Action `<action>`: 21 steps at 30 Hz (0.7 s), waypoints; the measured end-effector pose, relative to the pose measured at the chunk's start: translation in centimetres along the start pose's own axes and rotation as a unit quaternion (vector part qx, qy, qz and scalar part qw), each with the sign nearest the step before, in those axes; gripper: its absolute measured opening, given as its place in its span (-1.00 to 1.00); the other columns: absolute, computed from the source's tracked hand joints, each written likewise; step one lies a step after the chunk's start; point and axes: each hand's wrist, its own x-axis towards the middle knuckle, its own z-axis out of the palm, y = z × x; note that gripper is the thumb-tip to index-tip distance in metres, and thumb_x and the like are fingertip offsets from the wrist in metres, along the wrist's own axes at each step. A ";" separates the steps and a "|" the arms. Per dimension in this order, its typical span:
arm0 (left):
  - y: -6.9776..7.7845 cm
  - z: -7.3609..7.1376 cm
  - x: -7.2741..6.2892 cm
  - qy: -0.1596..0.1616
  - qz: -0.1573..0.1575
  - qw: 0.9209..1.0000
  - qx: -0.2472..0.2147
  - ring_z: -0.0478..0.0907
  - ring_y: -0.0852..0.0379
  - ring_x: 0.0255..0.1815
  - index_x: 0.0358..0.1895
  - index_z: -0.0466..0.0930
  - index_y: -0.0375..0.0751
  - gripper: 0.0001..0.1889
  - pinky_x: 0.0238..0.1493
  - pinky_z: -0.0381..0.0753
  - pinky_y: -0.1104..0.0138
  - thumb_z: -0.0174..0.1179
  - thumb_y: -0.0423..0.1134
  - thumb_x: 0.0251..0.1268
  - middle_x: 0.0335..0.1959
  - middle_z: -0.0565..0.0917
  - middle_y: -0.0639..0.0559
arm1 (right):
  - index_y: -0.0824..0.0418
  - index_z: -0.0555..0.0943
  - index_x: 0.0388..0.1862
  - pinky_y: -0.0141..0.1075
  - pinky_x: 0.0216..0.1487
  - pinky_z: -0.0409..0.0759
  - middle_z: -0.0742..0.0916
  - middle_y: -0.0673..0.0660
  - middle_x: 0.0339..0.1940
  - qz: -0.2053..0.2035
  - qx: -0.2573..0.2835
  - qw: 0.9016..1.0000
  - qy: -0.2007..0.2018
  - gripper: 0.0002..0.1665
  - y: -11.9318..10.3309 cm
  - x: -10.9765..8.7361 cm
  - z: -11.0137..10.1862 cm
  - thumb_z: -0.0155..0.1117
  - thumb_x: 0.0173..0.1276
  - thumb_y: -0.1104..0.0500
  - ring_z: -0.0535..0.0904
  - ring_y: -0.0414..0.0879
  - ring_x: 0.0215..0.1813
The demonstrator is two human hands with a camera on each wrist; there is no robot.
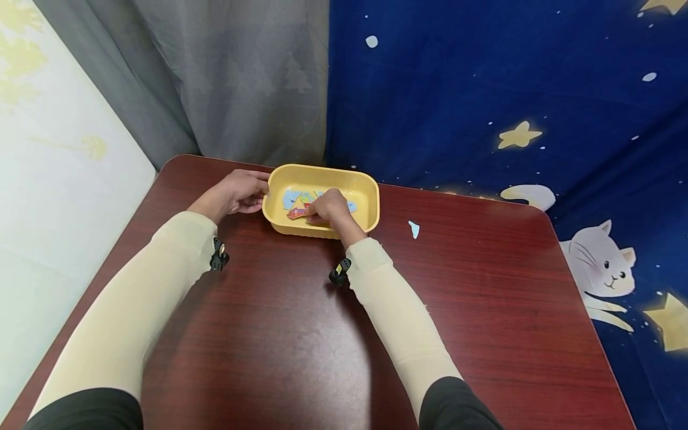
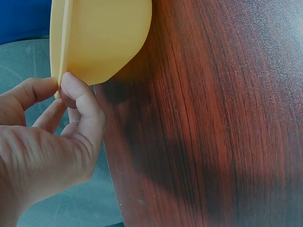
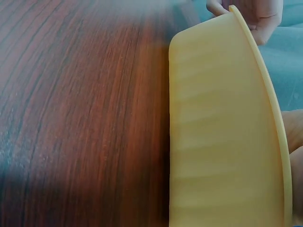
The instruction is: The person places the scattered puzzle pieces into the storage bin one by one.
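Observation:
A yellow plastic bin [image 1: 365, 188] stands at the back edge of the table. My left hand [image 1: 244, 191] pinches its left rim between thumb and fingers, as the left wrist view shows up close. My right hand [image 1: 330, 207] reaches down into the bin with curled fingers, its fingertips at a flat red piece [image 1: 297, 213] that they seem to pinch. Around it on the bin's floor lie several flat printed pieces, among them a light blue piece [image 1: 291, 198]. In the right wrist view the bin's wall [image 3: 218, 123] hides most of this hand.
A small light blue piece [image 1: 414, 229] lies on the dark red wooden table [image 1: 484, 280], right of the bin. Behind the table hang a grey curtain [image 1: 258, 77] and a blue curtain [image 1: 430, 107] with stars and a cat. A pale patterned surface [image 1: 64, 179] borders the left side.

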 end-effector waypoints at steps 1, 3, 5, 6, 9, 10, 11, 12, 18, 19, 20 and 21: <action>0.0 0.0 0.0 0.000 0.000 1.000 0.001 0.52 0.21 -0.59 0.42 0.33 -0.01 -0.42 -0.42 0.65 0.38 0.05 -0.34 0.31 -0.52 0.51 0.08 | 0.35 0.63 -0.14 -0.46 -0.62 0.52 0.67 0.08 -0.62 -0.001 -0.005 1.000 -0.004 -0.60 0.0 0.0 0.0 0.53 0.07 0.22 0.59 -0.23 -0.70; 0.0 0.0 0.0 0.001 0.000 1.000 0.001 0.52 0.22 -0.59 0.41 0.33 -0.01 -0.43 -0.42 0.65 0.38 0.05 -0.34 0.31 -0.52 0.51 0.08 | 0.33 0.64 -0.16 -0.47 -0.64 0.51 0.67 0.06 -0.66 -0.005 -0.018 1.000 -0.010 -0.62 -0.1 0.1 0.1 0.54 0.07 0.20 0.60 -0.23 -0.70; 0.0 0.0 0.0 0.000 0.001 1.000 0.000 0.52 0.22 -0.59 0.41 0.33 -0.01 -0.42 -0.43 0.65 0.38 0.05 -0.35 0.30 -0.53 0.51 0.08 | 0.32 0.66 -0.19 -0.48 -0.65 0.49 0.66 0.05 -0.68 -0.006 -0.028 0.999 -0.014 -0.65 -0.1 0.1 0.2 0.54 0.07 0.19 0.61 -0.23 -0.69; 0.0 0.0 0.0 0.000 0.000 1.000 -0.001 0.51 0.22 -0.59 0.41 0.33 -0.01 -0.43 -0.43 0.64 0.38 0.05 -0.35 0.30 -0.53 0.51 0.08 | 0.32 0.66 -0.21 -0.48 -0.65 0.49 0.66 0.05 -0.69 -0.005 -0.028 0.999 -0.016 -0.67 -0.1 0.1 0.2 0.53 0.07 0.20 0.61 -0.23 -0.69; 0.0 0.0 0.0 -0.001 0.000 1.000 -0.003 0.51 0.22 -0.59 0.41 0.33 -0.02 -0.42 -0.43 0.65 0.39 0.05 -0.34 0.30 -0.52 0.51 0.08 | 0.34 0.66 -0.25 -0.47 -0.65 0.51 0.66 0.06 -0.70 0.001 -0.022 0.999 -0.023 -0.72 0.0 0.2 0.3 0.51 0.09 0.23 0.61 -0.21 -0.68; 0.0 0.0 0.0 -0.001 -0.001 1.000 -0.003 0.52 0.22 -0.58 0.42 0.33 -0.02 -0.42 -0.43 0.65 0.39 0.06 -0.34 0.30 -0.52 0.52 0.07 | 0.35 0.67 -0.26 -0.46 -0.64 0.52 0.66 0.07 -0.69 0.003 -0.018 0.999 -0.026 -0.74 0.0 0.2 0.4 0.50 0.10 0.24 0.61 -0.21 -0.69; 0.0 0.0 0.0 -0.001 -0.001 1.000 -0.003 0.52 0.22 -0.58 0.42 0.33 -0.02 -0.42 -0.43 0.65 0.39 0.06 -0.34 0.31 -0.52 0.52 0.07 | 0.36 0.67 -0.27 -0.45 -0.63 0.54 0.67 0.08 -0.68 0.006 -0.014 0.999 -0.029 -0.76 0.0 0.2 0.5 0.49 0.11 0.25 0.61 -0.20 -0.68; -0.1 0.0 0.0 0.001 -0.002 1.000 -0.002 0.52 0.21 -0.58 0.42 0.33 -0.01 -0.43 -0.43 0.65 0.39 0.06 -0.34 0.31 -0.51 0.52 0.07 | 0.36 0.67 -0.28 -0.44 -0.62 0.56 0.68 0.09 -0.67 0.008 -0.010 0.999 -0.033 -0.77 0.0 0.2 0.5 0.48 0.12 0.26 0.61 -0.19 -0.68; -0.1 0.0 0.1 0.001 -0.002 1.000 -0.002 0.52 0.23 -0.59 0.41 0.34 0.00 -0.42 -0.43 0.65 0.40 0.06 -0.35 0.29 -0.52 0.51 0.07 | 0.33 0.70 -0.32 -0.46 -0.60 0.51 0.69 0.08 -0.54 -0.013 -0.068 0.997 -0.033 -0.79 -0.1 0.3 0.7 0.48 0.15 0.20 0.57 -0.22 -0.67; -0.1 0.0 0.1 0.001 -0.001 1.000 -0.002 0.51 0.23 -0.59 0.42 0.33 0.00 -0.41 -0.43 0.64 0.40 0.06 -0.35 0.29 -0.52 0.51 0.07 | 0.32 0.71 -0.32 -0.46 -0.60 0.49 0.68 0.07 -0.51 -0.020 -0.083 0.996 -0.031 -0.78 -0.1 0.3 0.7 0.48 0.14 0.18 0.56 -0.22 -0.66; 0.0 0.1 0.1 0.001 0.000 1.000 -0.002 0.51 0.23 -0.59 0.42 0.33 0.00 -0.41 -0.43 0.65 0.40 0.06 -0.35 0.29 -0.53 0.50 0.08 | 0.31 0.71 -0.32 -0.47 -0.58 0.47 0.68 0.07 -0.47 -0.026 -0.097 0.994 -0.029 -0.78 -0.1 0.3 0.7 0.49 0.13 0.17 0.55 -0.22 -0.63; 0.0 0.1 0.1 0.001 0.000 1.000 -0.002 0.51 0.23 -0.59 0.42 0.33 -0.01 -0.41 -0.43 0.65 0.40 0.05 -0.35 0.29 -0.53 0.50 0.08 | 0.30 0.71 -0.32 -0.47 -0.56 0.45 0.67 0.07 -0.43 -0.033 -0.111 0.993 -0.027 -0.77 -0.1 0.2 0.6 0.49 0.13 0.15 0.54 -0.22 -0.60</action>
